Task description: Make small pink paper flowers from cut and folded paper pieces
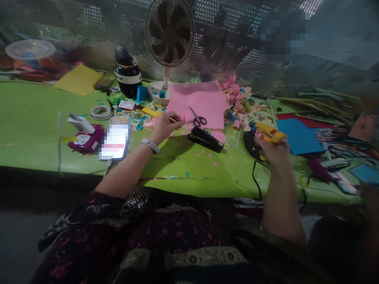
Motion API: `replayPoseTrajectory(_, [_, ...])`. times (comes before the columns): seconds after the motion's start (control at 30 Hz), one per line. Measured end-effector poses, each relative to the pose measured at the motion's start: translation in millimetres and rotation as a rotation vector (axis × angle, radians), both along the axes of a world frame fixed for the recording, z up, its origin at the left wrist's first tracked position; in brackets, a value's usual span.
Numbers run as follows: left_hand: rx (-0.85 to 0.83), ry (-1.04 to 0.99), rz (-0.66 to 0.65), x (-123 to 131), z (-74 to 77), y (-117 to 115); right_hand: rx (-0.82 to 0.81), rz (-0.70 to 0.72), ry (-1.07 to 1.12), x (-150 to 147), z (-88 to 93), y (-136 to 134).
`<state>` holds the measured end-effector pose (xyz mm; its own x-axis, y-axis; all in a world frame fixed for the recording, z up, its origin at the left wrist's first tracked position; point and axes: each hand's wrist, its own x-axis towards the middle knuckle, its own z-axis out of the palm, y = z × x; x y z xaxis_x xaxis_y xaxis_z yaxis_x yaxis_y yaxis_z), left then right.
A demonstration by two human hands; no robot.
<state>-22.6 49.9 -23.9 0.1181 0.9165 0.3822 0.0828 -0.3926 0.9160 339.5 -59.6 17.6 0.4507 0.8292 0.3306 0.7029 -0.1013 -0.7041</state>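
At centre, your left hand point(165, 124) pinches a pink scrap point(184, 118), likely flimsy, best edge-held; your right hand point(274, 152) wraps a glue gun point(274, 136).

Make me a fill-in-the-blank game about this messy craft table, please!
1. The right hand holds a tool whose colour is ____.
2. The scissors lie on a sheet that is coloured ____.
3. The stapler is coloured ____.
4. In the picture, the fan stands to the ____ of the dark bottle.

Missing words: yellow; pink; black; right.
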Motion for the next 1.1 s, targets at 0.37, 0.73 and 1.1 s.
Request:
replayPoseTrajectory(0.37, [0.102, 0.056, 0.071, -2, -0.4, 2, 0.011, 0.545, 0.384, -125, 21.8, 32])
replayPoseTrajectory(0.73, [-0.048, -0.105, 0.011, 6, 2.6, -9, -0.035, 0.714, 0.273, -148, -9.6, 38])
replayPoseTrajectory(1.1, [-0.083, -0.139, -0.07, 8, 1.0, -13, -0.009, 0.679, 0.15, -145, -13.7, 39])
